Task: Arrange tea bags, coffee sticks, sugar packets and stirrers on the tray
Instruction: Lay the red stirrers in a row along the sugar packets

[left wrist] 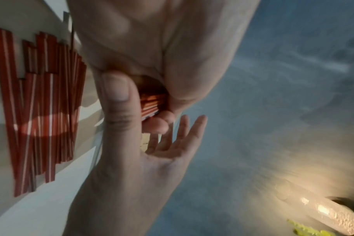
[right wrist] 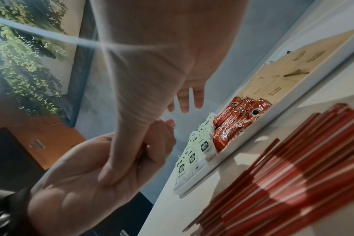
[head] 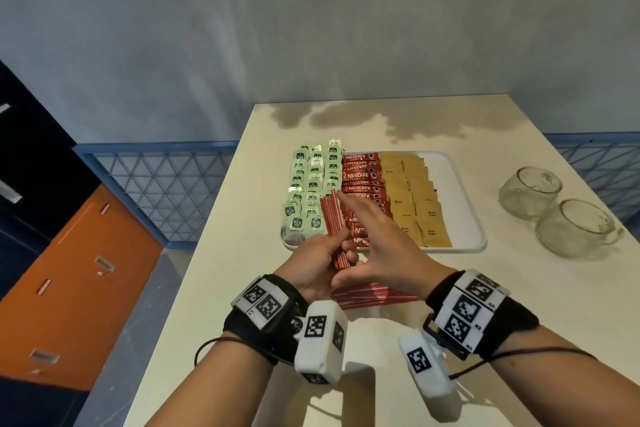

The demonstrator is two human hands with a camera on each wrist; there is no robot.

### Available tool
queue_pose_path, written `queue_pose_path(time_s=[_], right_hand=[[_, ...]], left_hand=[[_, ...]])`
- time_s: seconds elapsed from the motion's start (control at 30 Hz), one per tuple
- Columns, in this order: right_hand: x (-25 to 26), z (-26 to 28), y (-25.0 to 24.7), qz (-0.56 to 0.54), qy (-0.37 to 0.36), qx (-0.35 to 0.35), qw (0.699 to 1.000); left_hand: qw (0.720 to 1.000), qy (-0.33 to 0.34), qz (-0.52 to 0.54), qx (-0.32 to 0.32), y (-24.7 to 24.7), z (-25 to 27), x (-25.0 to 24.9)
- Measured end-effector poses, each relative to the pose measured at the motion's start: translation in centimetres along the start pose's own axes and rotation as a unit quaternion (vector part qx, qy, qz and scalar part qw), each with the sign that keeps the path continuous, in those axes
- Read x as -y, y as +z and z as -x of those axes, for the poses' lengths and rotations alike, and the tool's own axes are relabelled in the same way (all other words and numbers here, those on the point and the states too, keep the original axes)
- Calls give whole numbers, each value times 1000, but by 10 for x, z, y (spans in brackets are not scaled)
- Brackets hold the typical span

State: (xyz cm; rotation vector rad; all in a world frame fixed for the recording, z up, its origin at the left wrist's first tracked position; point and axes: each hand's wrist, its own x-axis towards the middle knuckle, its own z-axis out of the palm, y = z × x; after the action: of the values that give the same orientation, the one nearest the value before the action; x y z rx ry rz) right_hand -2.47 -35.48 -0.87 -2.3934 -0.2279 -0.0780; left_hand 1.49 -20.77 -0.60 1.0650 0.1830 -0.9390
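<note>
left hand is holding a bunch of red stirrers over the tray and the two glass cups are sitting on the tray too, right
Not quite. The two glass cups stand on the table, to the right of the tray, not on it, as the head view shows. The rest holds: the left hand grips a bunch of red stirrers over the tray.

The right hand (head: 372,246) covers the near coffee sticks (head: 363,184) on the tray (head: 460,204) and part of the loose stirrers (head: 370,296) before it. The left hand (head: 317,265) hides the lower ends of its stirrer bundle (head: 331,217). Tea-bag labels (head: 313,184) stay unreadable.
</note>
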Motion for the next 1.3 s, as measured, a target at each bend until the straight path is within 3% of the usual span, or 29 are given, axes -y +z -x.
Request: queue_pose_path(time_s=[0.07,0.17,0.3,0.37,0.47,0.57,0.67,0.83,0.9,0.93,1.0,1.1,1.17,1.2,1.23,1.27,1.3], right_hand=[[0,1,5,0,10,9,1000],[-1,2,4,-84,47,28,995],[-9,-9,-17,-267,111,-69,955],[-12,-11,-24,-303,126,-76,941],[-15,-9,-23,-300,109,-19,947],[-21,-7,-21,-312,108,-58,942],[-24,-7,-20,-313,107,-33,943],[-22,-14,-27,-198,81,-77,974],[-19,-13,-23,-125,73,-34,989],[-19,-13,-20,-82,67,-19,994],[-19,-9,-17,-49,70,-21,996],[-19,-5,-15,-52,98,0,994],[-19,-4,-11,-62,116,-2,991],[-19,-4,-9,-75,119,-17,990],[-21,-4,-7,-83,120,-36,989],[-23,-4,-6,-81,122,-55,988],[-26,-4,-7,-71,125,-74,987]], left_hand=[[999,25,-33,9,2,2,1],[990,54,-128,21,-3,2,5],[979,42,-194,46,-13,-1,14],[973,40,-220,61,-13,-2,17],[964,44,-249,77,-12,-3,19],[962,43,-255,87,-10,-1,18],[958,34,-273,82,-8,0,16],[913,52,-399,70,-9,-2,13],[883,80,-456,70,-5,-2,9],[854,107,-505,63,-3,-2,7],[770,163,-615,40,0,-2,2],[659,193,-727,-3,-4,-2,-3],[544,214,-810,-46,-6,-3,-5],[509,231,-827,-63,-5,-4,-5],[502,247,-825,-74,-5,-5,-5],[523,259,-808,-82,-4,-6,-6],[572,261,-773,-86,-7,-8,-6]])
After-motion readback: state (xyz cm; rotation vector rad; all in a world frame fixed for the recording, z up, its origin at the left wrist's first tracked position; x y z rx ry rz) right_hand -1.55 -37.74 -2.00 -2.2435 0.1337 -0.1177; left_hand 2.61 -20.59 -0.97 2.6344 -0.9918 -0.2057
